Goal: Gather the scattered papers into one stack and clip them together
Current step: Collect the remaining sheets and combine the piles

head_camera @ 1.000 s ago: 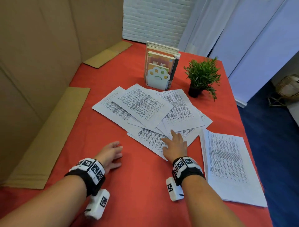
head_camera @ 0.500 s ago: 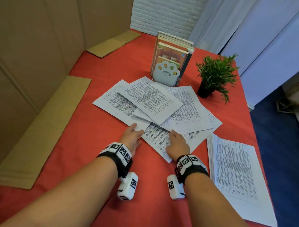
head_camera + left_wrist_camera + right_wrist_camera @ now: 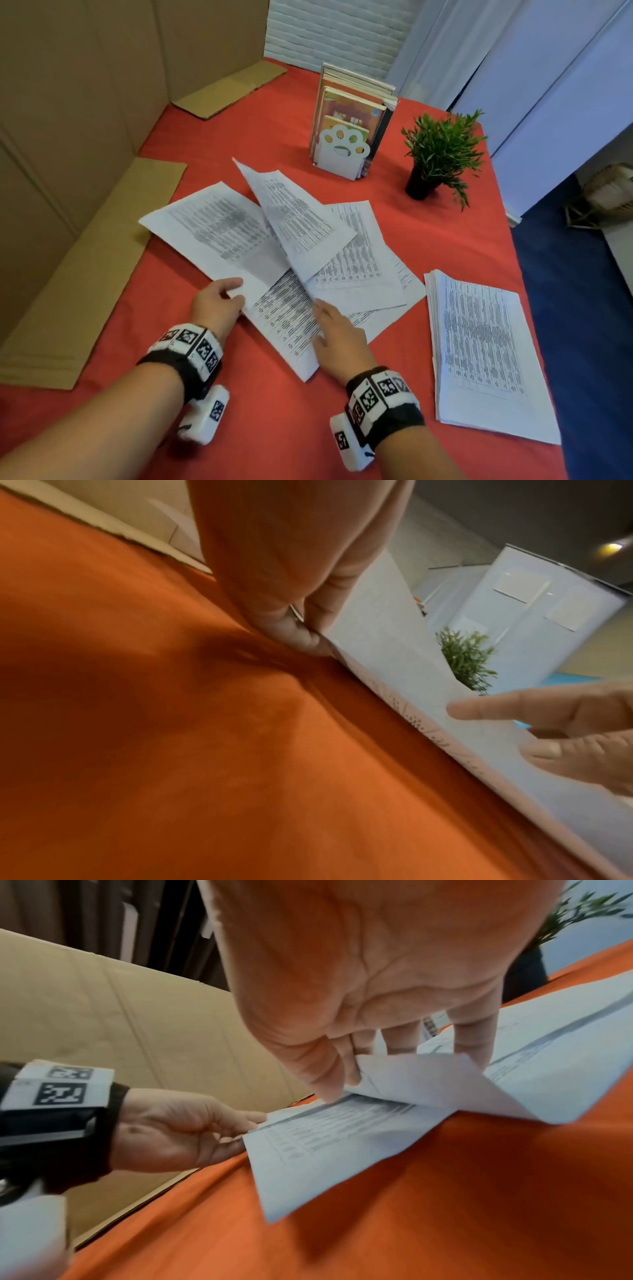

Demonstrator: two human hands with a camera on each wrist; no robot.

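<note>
Two sheets [image 3: 219,236] now rise off the red tablecloth [image 3: 274,428], pinched at a corner by the left hand [image 3: 214,305], which earlier lay flat; the right hand [image 3: 337,337] stays spread on the scattered papers [image 3: 356,274]. Their printed tables are too blurred to read.

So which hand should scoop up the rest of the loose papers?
Probably the right hand. It lies open on the loose papers, fingers already under a corner. The left hand is busy pinching a lifted sheet.
</note>
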